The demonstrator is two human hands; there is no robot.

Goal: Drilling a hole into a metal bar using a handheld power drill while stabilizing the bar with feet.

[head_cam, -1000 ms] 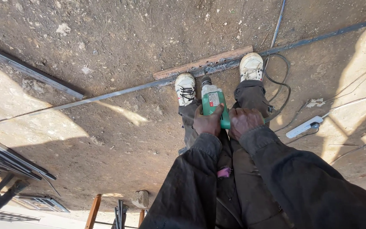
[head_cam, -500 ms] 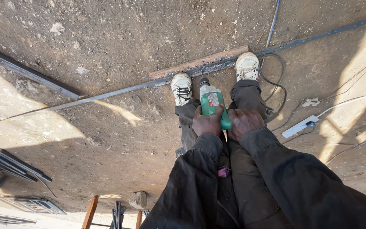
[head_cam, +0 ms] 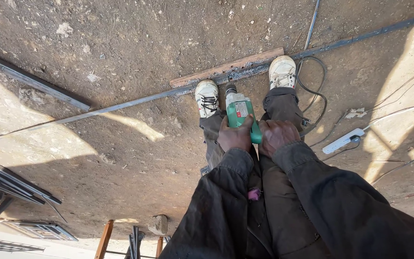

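Observation:
A green power drill (head_cam: 239, 113) points down between my two white shoes. My left hand (head_cam: 234, 136) wraps its body from the left, and my right hand (head_cam: 276, 135) grips it from the right. The chuck (head_cam: 230, 89) sits right at a long dark steel bar (head_cam: 135, 101) lying across the dirt ground, over a short wooden plank (head_cam: 227, 66). Both shoes stand on or against the bar. Dark jacket sleeves cover both arms.
A black cable (head_cam: 313, 94) loops by my right shoe toward a white power strip (head_cam: 343, 140). Another dark steel section (head_cam: 29, 79) lies to the left. Stacked metal bars (head_cam: 5, 182) and wooden legs (head_cam: 104, 238) sit at the lower left. A stone (head_cam: 158, 224) lies nearby.
The view has shifted slightly; hands, drill and feet keep the same position on the bar.

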